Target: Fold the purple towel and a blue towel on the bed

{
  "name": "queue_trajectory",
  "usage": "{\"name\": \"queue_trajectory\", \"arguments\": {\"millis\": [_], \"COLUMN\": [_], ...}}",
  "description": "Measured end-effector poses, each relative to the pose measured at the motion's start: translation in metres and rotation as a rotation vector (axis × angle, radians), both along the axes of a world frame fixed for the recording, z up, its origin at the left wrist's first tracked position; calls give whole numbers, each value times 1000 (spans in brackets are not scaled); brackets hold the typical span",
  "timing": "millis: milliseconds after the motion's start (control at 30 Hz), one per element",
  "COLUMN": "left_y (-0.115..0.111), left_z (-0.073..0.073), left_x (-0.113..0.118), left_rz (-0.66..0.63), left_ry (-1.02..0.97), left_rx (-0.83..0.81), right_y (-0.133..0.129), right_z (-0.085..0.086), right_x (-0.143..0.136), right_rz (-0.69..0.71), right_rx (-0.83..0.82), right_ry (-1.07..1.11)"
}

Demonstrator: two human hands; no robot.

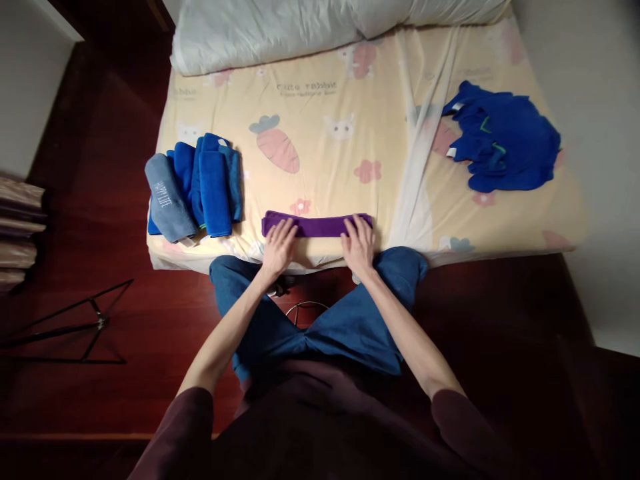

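Observation:
A purple cloth, folded into a long narrow strip, lies along the front edge of the bed. My left hand rests on its left end with the fingers spread. On the right end lies my right hand, its fingers also apart. To the left is a group of rolled or folded blue cloths, with a grey-blue one bearing white lettering beside them. A crumpled blue cloth with white tags sits at the right of the bed.
The bed has a yellow sheet with carrot and rabbit prints. A pale quilt lies along its far side. Black tripod legs stand on the floor at the left, below a striped curtain.

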State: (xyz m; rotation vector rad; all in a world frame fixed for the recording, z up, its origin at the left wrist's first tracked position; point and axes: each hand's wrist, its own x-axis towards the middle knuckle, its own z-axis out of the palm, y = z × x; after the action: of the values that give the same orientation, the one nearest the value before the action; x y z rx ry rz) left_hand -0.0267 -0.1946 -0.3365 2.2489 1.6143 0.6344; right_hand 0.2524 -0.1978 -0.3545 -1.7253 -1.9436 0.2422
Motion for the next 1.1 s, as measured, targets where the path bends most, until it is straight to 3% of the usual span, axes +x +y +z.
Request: {"name": "queue_trajectory", "arguments": {"millis": [67,200,467,633,700,767,867,1000,1100], "left_y": [-12,-5,29,24,7,-14,-33,-14,14], "left_z": [-3,-16,-21,-13,-10,-10,-13,-11,-7], "left_x": [19,37,19,3,0,1,8,17,19], "left_rz": [-129,-93,-163,-202,-70,187,541,771,916], "left_ry": [56,78,72,-55,-203,-416,-891,-1506,-1632], "left_rx": [-29,-39,-84,-112,-123,-167,-422,-675,-731], "right_y": [-8,-4,8,4,13,30,62,100,118], "right_z": [1,-8,-13,-10,-7,-3,6,16,18], "right_x": [-19,-34,-8,7,19,34,60,83,87], "right_rz": [157,191,203,146,162,203,274,320,353], "right_rx": [-40,-68,-109,-100,-113,-130,-194,-454,-560], "right_ry": [-70,-112,-151,-117,-73,-42,-58,-137,-215]}}
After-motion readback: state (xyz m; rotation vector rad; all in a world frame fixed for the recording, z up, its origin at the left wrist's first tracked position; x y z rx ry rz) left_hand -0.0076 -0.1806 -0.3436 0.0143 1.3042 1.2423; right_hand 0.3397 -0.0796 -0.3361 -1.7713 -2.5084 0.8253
